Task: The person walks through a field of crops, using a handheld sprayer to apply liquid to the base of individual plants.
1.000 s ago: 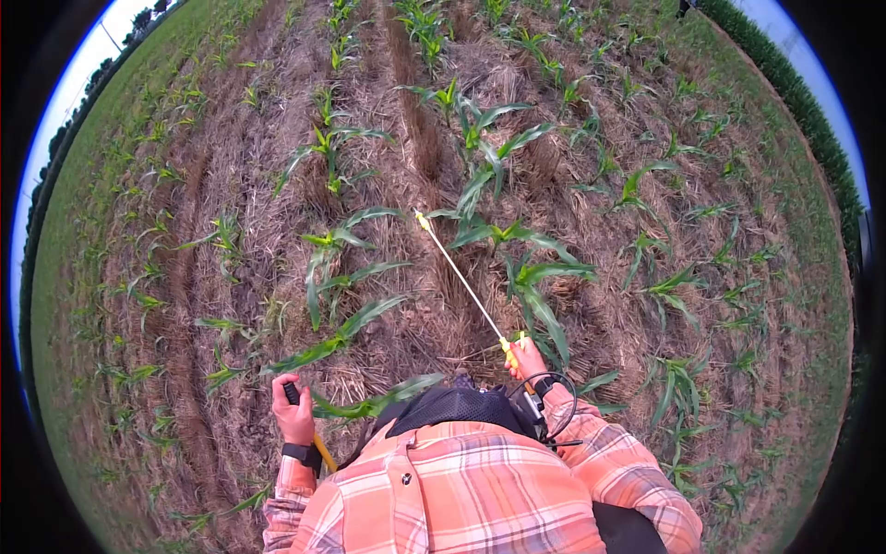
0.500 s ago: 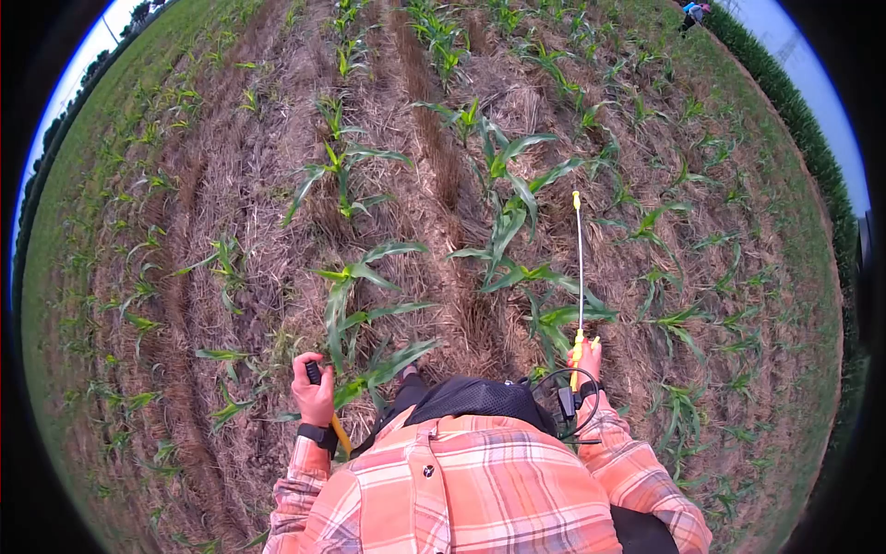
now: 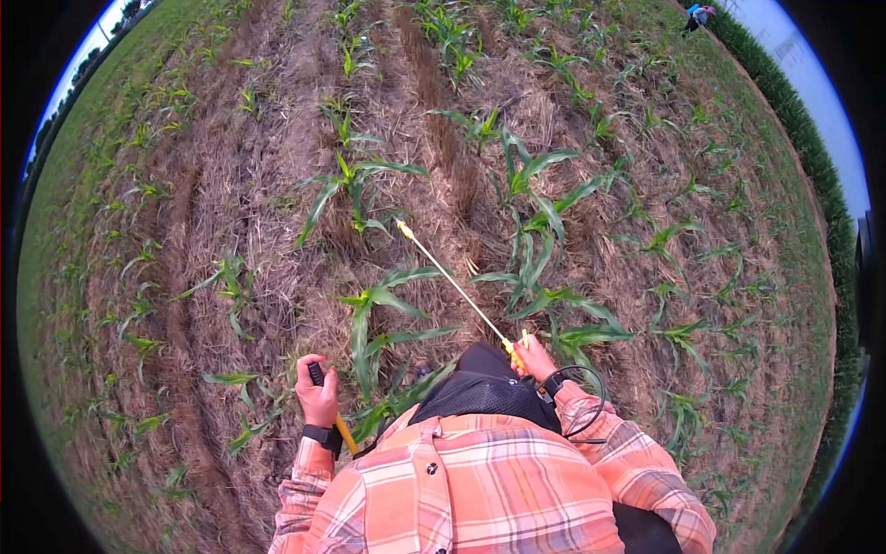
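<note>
My right hand point(image 3: 533, 358) is closed round the yellow grip of a sprayer wand point(image 3: 459, 289). The wand's thin pale tube slants up and left, and its yellow nozzle end hangs over the soil beside a young corn plant point(image 3: 354, 189). A black hose point(image 3: 602, 388) loops out by my right wrist. At lower left, my left hand point(image 3: 317, 392) wraps round the black grip of a yellow lever point(image 3: 345, 434), whose lower end is hidden by my body. Another corn plant point(image 3: 374, 305) grows between my two hands.
Rows of young corn run ahead through straw-covered soil point(image 3: 268, 166). Dark mesh fabric point(image 3: 484, 395) covers my front. Far off at upper right, another person point(image 3: 698, 17) bends near a taller green crop edge point(image 3: 784, 115).
My right hand has moved left, and the wand has swung from pointing straight ahead to slanting left across the row gap. My left hand keeps its hold on the lever.
</note>
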Tool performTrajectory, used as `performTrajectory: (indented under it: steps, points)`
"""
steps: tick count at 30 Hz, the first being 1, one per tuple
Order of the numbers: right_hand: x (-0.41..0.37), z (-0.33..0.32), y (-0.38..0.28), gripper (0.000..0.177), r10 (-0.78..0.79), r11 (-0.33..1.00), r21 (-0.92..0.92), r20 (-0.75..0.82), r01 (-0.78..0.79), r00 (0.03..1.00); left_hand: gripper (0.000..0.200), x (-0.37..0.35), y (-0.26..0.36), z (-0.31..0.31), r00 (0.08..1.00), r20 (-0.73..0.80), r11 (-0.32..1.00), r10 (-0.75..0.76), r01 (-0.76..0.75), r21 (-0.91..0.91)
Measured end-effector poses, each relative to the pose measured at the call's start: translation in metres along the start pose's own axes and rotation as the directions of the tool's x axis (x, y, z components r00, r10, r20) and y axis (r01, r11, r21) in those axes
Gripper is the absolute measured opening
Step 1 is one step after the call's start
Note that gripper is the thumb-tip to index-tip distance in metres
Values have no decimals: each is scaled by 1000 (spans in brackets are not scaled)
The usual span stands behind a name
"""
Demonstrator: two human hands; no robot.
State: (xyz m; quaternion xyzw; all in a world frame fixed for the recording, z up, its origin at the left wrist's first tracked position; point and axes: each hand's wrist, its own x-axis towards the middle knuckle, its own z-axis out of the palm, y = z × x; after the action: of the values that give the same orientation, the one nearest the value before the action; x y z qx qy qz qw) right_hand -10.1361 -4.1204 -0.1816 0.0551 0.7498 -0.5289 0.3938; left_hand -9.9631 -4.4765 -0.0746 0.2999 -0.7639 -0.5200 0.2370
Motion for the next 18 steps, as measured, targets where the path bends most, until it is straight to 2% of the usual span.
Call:
performTrajectory:
  steps: [3,8,9,10,11,12,14,15,17,18]
  points:
    - [5,19,-47,16,39,995,-95,154,-24,987,21,15,-4,4,999,-1,999,-44,44,-15]
    - [49,35,-61,22,-13,986,-157,282,60,959,22,43,0,15,999,-32,999,-2,3,33]
    - [61,32,-63,21,-62,973,-196,295,124,953,22,51,0,19,998,-57,999,-7,9,33]
    - [75,28,-65,21,-74,973,-188,299,135,951,22,61,2,24,997,-81,999,-6,8,35]
    - [90,23,-67,20,-64,989,-105,306,100,950,23,70,5,29,995,-77,998,-59,61,26]
    - [102,17,-70,20,-52,998,-20,314,62,948,23,82,13,37,996,-75,998,-49,51,34]
    - [142,-11,-80,19,-77,996,-28,220,86,972,22,114,36,63,993,-74,991,91,-82,108]
    - [148,-24,-91,18,-45,999,-11,175,48,984,22,124,50,73,998,-63,998,12,-8,65]
    - [161,-49,-105,16,-17,996,94,103,7,995,22,144,52,85,999,-45,996,5,-1,89]
    - [170,-61,-108,16,-18,998,61,40,16,999,21,153,56,92,999,-40,995,-9,13,99]
